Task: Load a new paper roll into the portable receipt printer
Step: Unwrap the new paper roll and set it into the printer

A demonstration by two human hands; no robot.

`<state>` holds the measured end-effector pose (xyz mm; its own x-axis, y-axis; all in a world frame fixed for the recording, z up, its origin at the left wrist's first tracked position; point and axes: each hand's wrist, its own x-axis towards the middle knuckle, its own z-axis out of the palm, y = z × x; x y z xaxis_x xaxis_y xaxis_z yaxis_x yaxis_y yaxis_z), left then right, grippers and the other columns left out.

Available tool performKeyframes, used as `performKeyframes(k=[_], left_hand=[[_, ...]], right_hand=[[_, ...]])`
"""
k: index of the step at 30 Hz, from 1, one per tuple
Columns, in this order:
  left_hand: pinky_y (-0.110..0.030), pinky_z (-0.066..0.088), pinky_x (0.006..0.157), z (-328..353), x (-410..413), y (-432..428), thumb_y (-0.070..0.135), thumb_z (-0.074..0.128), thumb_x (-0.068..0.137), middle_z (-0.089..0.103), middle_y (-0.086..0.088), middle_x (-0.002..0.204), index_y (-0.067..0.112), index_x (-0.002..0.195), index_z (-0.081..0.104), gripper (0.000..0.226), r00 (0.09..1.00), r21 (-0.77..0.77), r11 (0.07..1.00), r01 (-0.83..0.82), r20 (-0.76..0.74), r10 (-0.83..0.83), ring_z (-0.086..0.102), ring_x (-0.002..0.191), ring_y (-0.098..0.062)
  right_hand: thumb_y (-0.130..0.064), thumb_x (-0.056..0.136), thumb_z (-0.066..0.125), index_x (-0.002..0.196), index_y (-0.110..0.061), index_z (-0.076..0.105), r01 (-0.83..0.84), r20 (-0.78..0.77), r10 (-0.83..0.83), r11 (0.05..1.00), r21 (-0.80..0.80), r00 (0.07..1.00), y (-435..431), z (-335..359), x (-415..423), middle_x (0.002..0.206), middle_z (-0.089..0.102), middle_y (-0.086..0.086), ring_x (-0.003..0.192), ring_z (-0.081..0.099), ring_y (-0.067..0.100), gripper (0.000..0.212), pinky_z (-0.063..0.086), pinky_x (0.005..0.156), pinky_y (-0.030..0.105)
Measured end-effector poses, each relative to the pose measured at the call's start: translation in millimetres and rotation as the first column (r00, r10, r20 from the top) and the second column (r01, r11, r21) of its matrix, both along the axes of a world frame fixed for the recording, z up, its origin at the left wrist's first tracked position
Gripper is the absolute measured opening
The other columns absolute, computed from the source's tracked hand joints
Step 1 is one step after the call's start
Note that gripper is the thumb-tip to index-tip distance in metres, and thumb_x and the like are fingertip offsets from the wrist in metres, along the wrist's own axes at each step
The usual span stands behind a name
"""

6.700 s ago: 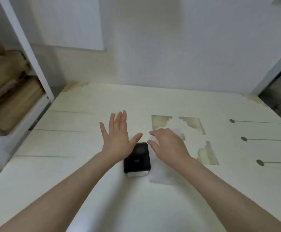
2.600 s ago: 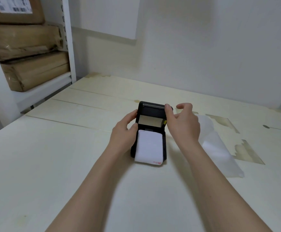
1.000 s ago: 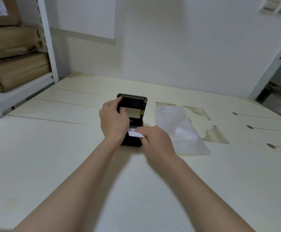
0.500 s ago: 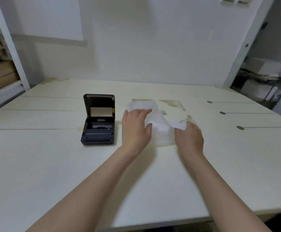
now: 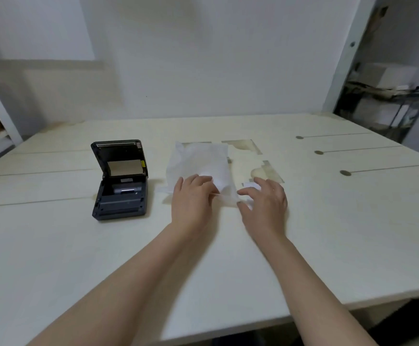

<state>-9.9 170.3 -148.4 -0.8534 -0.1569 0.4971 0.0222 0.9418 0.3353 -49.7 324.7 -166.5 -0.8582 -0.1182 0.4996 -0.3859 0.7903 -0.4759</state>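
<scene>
The paper roll (image 5: pixel 215 177) lies on the table (image 5: pixel 53 258), still inside a thin white bag (image 5: pixel 198 158), which stretches away from us toward the wall. We see the roll only as a brighter white lump at the bag's near end, so we cannot tell which way its axis runs. Our left hand (image 5: pixel 191 198) rests on the bag's near left corner, just beside that lump, fingers curled; whether they pinch the bag we cannot tell. Our right hand (image 5: pixel 265 198) sits at the bag's near right edge with its fingers spread and holding nothing firm. The printer (image 5: pixel 119 181) stands well apart to the left, lid up, its paper bay empty. So the roll lies between our hands, slightly nearer the left one, and once freed it must travel leftward to the bay.
</scene>
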Motion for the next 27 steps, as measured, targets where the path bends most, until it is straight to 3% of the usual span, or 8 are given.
performKeyframes(k=[3, 6, 9, 13, 16, 20, 27], left_hand=[[-0.043, 0.03, 0.109, 0, 0, 2, 0.019, 0.064, 0.084, 0.068, 0.006, 0.121, 0.025, 0.096, 0.072, 0.015, 0.998, -0.013, 1.0, -0.004, -0.057, 0.003, 0.055, 0.12, -0.024], [-0.05, 0.024, 0.114, 5, -1, 11, 0.036, 0.068, 0.085, 0.072, 0.009, 0.106, 0.03, 0.101, 0.072, 0.018, 0.991, -0.029, 0.997, 0.072, -0.107, -0.075, 0.059, 0.112, -0.02], [-0.048, 0.027, 0.113, 8, -3, 17, 0.036, 0.069, 0.084, 0.075, 0.008, 0.087, 0.028, 0.09, 0.077, 0.013, 0.981, -0.019, 0.995, 0.099, -0.166, -0.101, 0.064, 0.097, -0.02], [-0.042, 0.03, 0.108, 6, -2, 14, 0.027, 0.073, 0.082, 0.072, 0.005, 0.077, 0.023, 0.078, 0.075, 0.006, 0.984, -0.064, 0.997, 0.054, -0.169, -0.064, 0.065, 0.088, -0.022], [-0.033, 0.029, 0.097, 6, 5, 2, 0.019, 0.076, 0.079, 0.071, 0.003, 0.079, 0.02, 0.075, 0.07, 0.007, 0.985, -0.073, 0.996, -0.057, -0.165, 0.044, 0.065, 0.084, -0.027], [-0.032, 0.026, 0.082, 7, 16, -24, 0.017, 0.073, 0.081, 0.068, -0.005, 0.085, 0.015, 0.081, 0.067, 0.006, 0.964, -0.082, 0.973, -0.214, -0.177, 0.197, 0.063, 0.087, -0.033], [-0.036, 0.029, 0.087, 16, 33, -42, 0.017, 0.06, 0.089, 0.063, -0.01, 0.101, 0.011, 0.092, 0.065, 0.009, 0.937, 0.002, 0.944, -0.331, -0.114, 0.329, 0.052, 0.105, -0.034]], right_hand=[[-0.019, 0.081, 0.075, 0.082, -0.018, 0.078, -0.029, -0.044, 0.025, 0.996, -0.087, 0.999, -3, 3, -1, 0.115, 0.07, -0.001, 0.117, 0.052, 0.025, 0.003, 0.032, 0.092, 0.033], [-0.02, 0.08, 0.076, 0.079, -0.017, 0.075, -0.092, -0.09, 0.079, 0.984, -0.154, 0.993, -5, 6, 1, 0.106, 0.072, -0.003, 0.109, 0.054, 0.022, 0.003, 0.04, 0.085, 0.034], [-0.016, 0.083, 0.072, 0.08, -0.017, 0.073, -0.144, -0.142, 0.119, 0.972, -0.184, 0.983, -3, 6, 4, 0.101, 0.072, -0.004, 0.104, 0.049, 0.016, 0.003, 0.046, 0.083, 0.035], [-0.017, 0.085, 0.069, 0.081, -0.02, 0.069, -0.039, -0.139, 0.027, 0.996, -0.086, 0.99, -2, 6, 6, 0.101, 0.069, -0.005, 0.102, 0.053, 0.023, 0.005, 0.035, 0.074, 0.031], [-0.012, 0.084, 0.068, 0.08, -0.02, 0.064, 0.134, -0.1, -0.139, 0.989, -0.062, 0.985, 2, 8, 7, 0.097, 0.066, -0.002, 0.1, 0.053, 0.028, 0.01, 0.028, 0.074, 0.031], [-0.01, 0.088, 0.059, 0.084, -0.019, 0.061, 0.267, 0.022, -0.267, 0.964, -0.011, 0.964, 8, 11, 6, 0.103, 0.061, 0.001, 0.105, 0.046, 0.028, 0.01, 0.027, 0.078, 0.035], [-0.014, 0.092, 0.055, 0.093, -0.018, 0.061, 0.317, 0.098, -0.316, 0.948, 0.004, 0.944, 2, 16, 8, 0.111, 0.06, 0.005, 0.109, 0.045, 0.03, 0.007, 0.029, 0.082, 0.037]])
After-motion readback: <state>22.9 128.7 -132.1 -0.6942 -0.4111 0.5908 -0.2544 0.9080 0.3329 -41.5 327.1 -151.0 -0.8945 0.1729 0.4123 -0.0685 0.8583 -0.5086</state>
